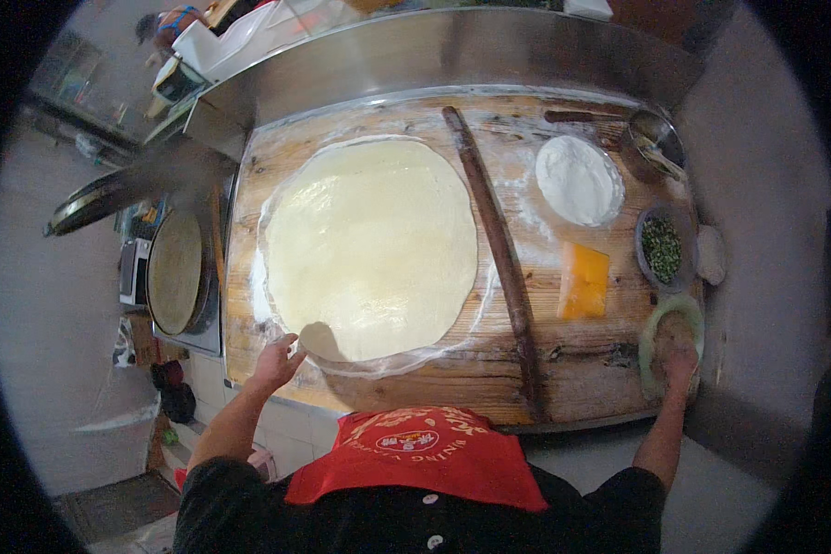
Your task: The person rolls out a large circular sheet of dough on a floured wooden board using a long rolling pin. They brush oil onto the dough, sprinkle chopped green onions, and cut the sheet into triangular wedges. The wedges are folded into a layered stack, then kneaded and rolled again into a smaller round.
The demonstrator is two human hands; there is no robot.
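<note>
A large, thin round sheet of dough [374, 249] with a glossy surface lies on the floured wooden work surface. My left hand [280, 360] is at the dough's lower left edge, fingers apart and holding nothing. On the far right, my right hand [677, 356] reaches down into a pale green bowl [697, 318]; its fingers are hard to make out among the brownish contents. A long dark wooden rolling pin [495, 235] lies right of the dough. Further right are an orange-yellow dough scraper [585, 280] and a bowl of white flour [578, 180].
A bowl of chopped green onions [661, 249] and a metal pot [654, 142] with a dark handle stand along the right wall. A round griddle [174, 272] is at the left, its raised lid [104, 197] above. A metal guard [457, 62] borders the back.
</note>
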